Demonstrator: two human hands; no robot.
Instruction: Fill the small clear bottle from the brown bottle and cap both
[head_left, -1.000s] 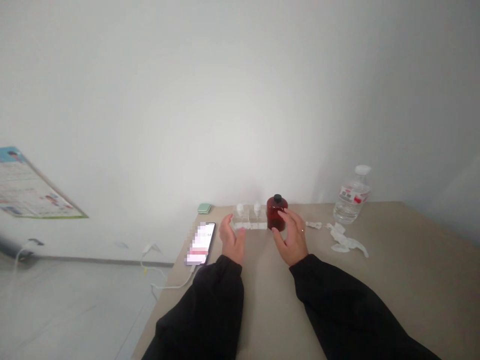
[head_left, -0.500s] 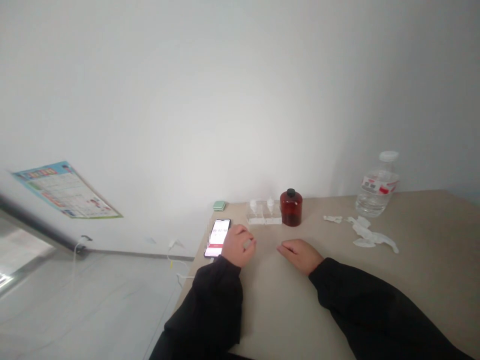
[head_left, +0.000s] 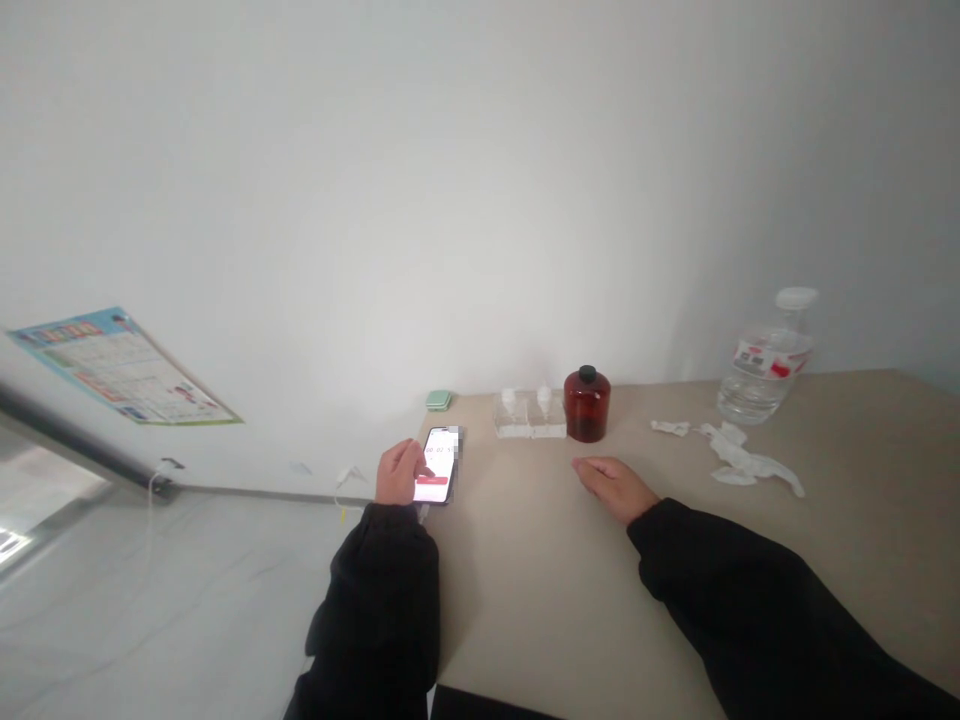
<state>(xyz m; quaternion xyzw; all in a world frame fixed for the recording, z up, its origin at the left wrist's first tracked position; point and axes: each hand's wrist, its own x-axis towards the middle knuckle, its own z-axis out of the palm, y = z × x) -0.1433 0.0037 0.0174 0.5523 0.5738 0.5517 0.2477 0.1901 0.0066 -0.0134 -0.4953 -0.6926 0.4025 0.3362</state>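
My left hand [head_left: 399,472] is at the left side of the smartphone [head_left: 437,465], which lies on the table with its screen lit. One finger reaches over the screen close to a red bar; whether it touches the glass I cannot tell. The other fingers are curled, and what they may hold is hidden. My right hand [head_left: 615,487] rests on the table with its fingers closed together, and nothing shows in it. Beyond it stands a dark red-brown bottle [head_left: 587,408] with a black cap. Beside that bottle is a clear holder [head_left: 529,428] with two small white-capped bottles [head_left: 544,402].
A large clear water bottle [head_left: 761,375] stands at the back right, with crumpled white tissue [head_left: 750,465] in front of it. A small green case [head_left: 439,400] lies by the wall. White cables [head_left: 352,490] hang off the table's left edge.
My left hand has moved left, from the phone's right side to its left side, with a finger now over the screen. My right hand stays closed at about the same place on the table.
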